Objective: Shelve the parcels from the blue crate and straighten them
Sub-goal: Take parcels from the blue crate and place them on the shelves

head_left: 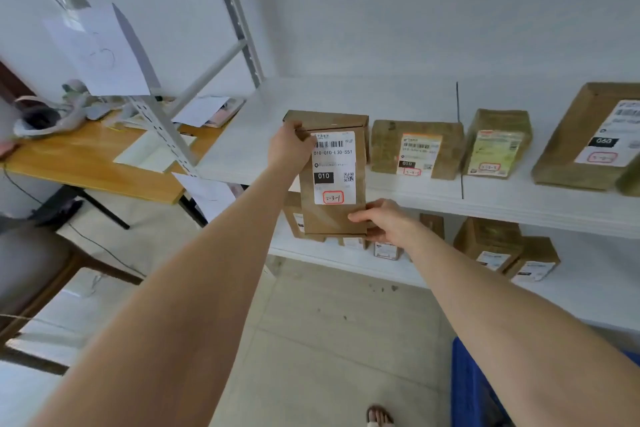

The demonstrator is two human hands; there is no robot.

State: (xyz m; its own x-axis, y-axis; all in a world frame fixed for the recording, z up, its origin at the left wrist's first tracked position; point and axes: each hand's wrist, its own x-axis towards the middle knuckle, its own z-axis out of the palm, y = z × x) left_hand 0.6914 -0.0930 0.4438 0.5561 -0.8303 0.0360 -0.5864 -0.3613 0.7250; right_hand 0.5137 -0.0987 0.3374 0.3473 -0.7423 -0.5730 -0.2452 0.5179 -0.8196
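Forearms outstretched: left hand (289, 149) grips the top-left corner, right hand (384, 220) the bottom-right, of one parcel (325, 218), upright at the shelf (519, 208) front edge, seemingly for square placement.

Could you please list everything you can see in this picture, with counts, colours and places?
held parcel: one, brown with white label, upright in front of the upper shelf
upper-shelf parcels: at least three, brown, in a row right of the held one
lower-shelf parcels: several, brown, partly hidden
shelves: two, white, ahead
crate: one, blue, on the floor at lower right
desk: one, wooden, at left, with clutter on it
sheet: one, white, hanging on the grey rack post, upper left
foot: one, in a sandal, bottom edge
left hand: one, grips the held parcel's top left corner
right hand: one, holds its lower right corner
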